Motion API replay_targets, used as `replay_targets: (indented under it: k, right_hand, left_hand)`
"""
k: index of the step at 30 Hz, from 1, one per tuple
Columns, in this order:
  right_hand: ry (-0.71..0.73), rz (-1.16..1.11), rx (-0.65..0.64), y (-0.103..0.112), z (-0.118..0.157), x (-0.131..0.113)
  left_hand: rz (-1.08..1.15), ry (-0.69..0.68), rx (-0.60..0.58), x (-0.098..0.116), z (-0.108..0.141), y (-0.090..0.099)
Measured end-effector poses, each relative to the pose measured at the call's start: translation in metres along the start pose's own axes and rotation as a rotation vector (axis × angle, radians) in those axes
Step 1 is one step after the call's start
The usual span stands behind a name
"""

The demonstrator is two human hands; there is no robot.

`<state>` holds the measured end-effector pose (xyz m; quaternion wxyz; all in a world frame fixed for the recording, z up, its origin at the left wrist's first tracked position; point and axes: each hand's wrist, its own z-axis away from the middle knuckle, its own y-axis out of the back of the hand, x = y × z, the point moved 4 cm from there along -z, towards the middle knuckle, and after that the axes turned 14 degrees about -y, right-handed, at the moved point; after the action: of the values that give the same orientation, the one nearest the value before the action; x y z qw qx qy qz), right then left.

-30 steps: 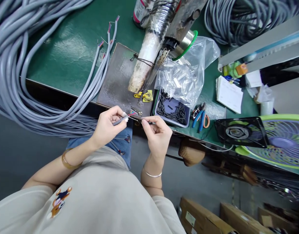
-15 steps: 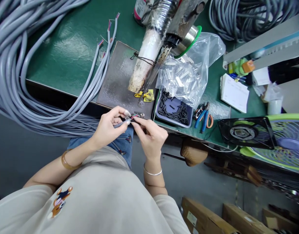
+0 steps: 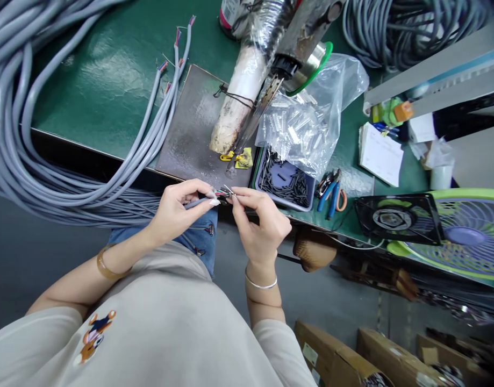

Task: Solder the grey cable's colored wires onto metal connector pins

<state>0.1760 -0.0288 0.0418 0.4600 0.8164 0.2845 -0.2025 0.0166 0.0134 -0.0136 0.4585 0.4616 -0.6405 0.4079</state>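
Left hand [image 3: 174, 208] — pinching grey multicore cable [image 3: 194, 203] | coloured wires [image 3: 220, 193] extend toward right hand [image 3: 263, 219] | right grip — cannot tell

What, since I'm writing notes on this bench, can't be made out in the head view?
In the head view:
Small piece in the right hand: too small, partly covered by its grip.
Purple tray, far end: under the clear bag.
Notepad writing: too small.
Grey cable bundle: cut off by left edge.
Pink-labelled container: cut off by top edge.

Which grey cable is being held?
The cable pinched in the left hand, coloured wires reaching toward the right hand; the bundled cables are untouched.
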Motion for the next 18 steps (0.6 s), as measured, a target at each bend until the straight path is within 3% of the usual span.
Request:
replay_targets:
  k: [6, 18]
  right_hand:
    - [0.049, 0.012, 0.016, -0.017, 0.004, 0.009]
    - [0.03, -0.03, 0.105, -0.027, -0.002, 0.019]
  left_hand:
    - [0.111, 0.147, 0.066, -0.008, -0.005, 0.001]
    - [-0.02, 0.024, 0.133, 0.0, -0.024, -0.002]
